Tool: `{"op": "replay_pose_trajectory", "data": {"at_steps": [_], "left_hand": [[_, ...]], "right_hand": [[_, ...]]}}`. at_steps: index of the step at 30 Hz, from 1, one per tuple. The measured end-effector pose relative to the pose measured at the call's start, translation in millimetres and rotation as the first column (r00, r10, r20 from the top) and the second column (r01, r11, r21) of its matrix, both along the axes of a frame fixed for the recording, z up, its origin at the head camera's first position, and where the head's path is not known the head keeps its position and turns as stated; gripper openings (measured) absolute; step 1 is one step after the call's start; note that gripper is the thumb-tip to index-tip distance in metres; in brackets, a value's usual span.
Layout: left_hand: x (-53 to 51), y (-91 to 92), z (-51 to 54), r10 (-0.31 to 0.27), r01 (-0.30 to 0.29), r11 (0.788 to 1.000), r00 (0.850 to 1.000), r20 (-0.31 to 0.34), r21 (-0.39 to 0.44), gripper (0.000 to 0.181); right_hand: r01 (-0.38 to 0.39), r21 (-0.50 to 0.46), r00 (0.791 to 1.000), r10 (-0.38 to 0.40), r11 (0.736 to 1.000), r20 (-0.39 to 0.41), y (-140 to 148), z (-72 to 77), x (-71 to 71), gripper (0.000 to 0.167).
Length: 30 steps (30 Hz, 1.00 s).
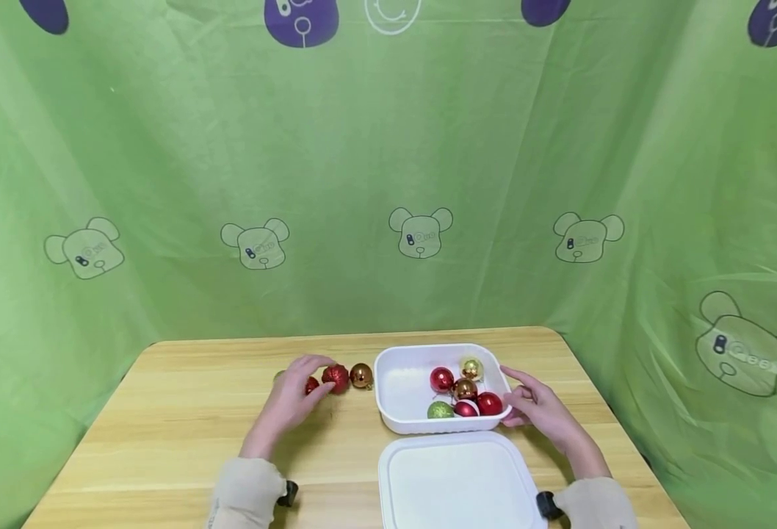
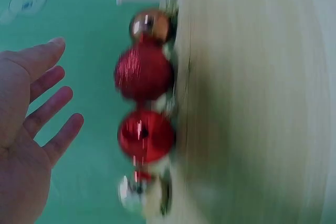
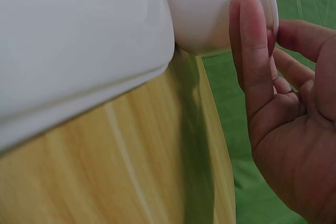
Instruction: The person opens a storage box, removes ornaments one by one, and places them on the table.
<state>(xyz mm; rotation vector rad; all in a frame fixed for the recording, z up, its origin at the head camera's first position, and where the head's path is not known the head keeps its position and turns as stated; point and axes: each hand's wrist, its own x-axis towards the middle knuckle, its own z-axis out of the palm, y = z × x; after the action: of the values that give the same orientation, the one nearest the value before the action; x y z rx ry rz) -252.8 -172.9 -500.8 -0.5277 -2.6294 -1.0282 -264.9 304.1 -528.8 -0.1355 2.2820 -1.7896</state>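
My left hand (image 1: 289, 393) reaches over a row of baubles left of the white container (image 1: 398, 425), fingers spread and loosely bent. In the left wrist view, that hand (image 2: 23, 103) holds nothing. Beside it are a copper bauble (image 2: 150, 25), a textured red bauble (image 2: 143, 72), a shiny red bauble (image 2: 147, 136) and a blurred pale bauble (image 2: 144, 195). My right hand (image 1: 547, 415) grips the container's right end, with one finger at the rim and others against the outer wall; some fingertips are hidden in the right wrist view.
Several red, gold, copper and green baubles (image 1: 441, 380) lie in the container's right half. A white lid (image 1: 457, 481) lies flat in front of it. The wooden table (image 1: 164, 426) backs onto a green curtain (image 1: 335, 294).
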Motion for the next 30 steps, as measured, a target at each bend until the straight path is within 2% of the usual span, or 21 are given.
{"op": "replay_pose_trajectory", "data": {"at_steps": [4, 9, 15, 19, 23, 30], "left_hand": [[1.3, 30.9, 2.3, -0.08, 0.08, 0.997, 0.997, 0.009, -0.016, 0.041], [4.0, 69.7, 1.5, -0.187, 0.187, 0.98, 0.982, 0.014, -0.06, 0.039], [7.3, 107.4, -4.6, -0.259, 0.26, 0.961, 0.966, 0.03, -0.094, 0.038], [4.7, 127.3, -9.6, -0.307, 0.306, 0.94, 0.951, 0.015, -0.148, 0.039], [0.0, 142.9, -13.5, -0.328, 0.326, 0.928, 0.945, 0.018, -0.18, 0.04], [-3.6, 154.7, -14.7, -0.315, 0.333, 0.925, 0.941, 0.121, -0.182, 0.04]], "right_hand": [[0.001, 0.002, 1.0, -0.001, 1.0, 0.001, 0.7, 1.0, 0.7, 0.068], [0.004, 0.002, 1.0, -0.004, 1.0, 0.001, 0.4, 2.7, 1.9, 0.068], [-0.005, -0.003, 1.0, 0.005, 1.0, 0.001, -1.4, 3.0, 3.1, 0.068], [-0.001, 0.003, 1.0, 0.001, 1.0, 0.007, 0.1, 0.4, 1.8, 0.068], [0.006, 0.002, 1.0, -0.006, 1.0, 0.009, 1.5, -1.4, 0.8, 0.068], [0.002, -0.002, 1.0, -0.002, 1.0, 0.005, 1.3, -0.7, 1.3, 0.068]]}}
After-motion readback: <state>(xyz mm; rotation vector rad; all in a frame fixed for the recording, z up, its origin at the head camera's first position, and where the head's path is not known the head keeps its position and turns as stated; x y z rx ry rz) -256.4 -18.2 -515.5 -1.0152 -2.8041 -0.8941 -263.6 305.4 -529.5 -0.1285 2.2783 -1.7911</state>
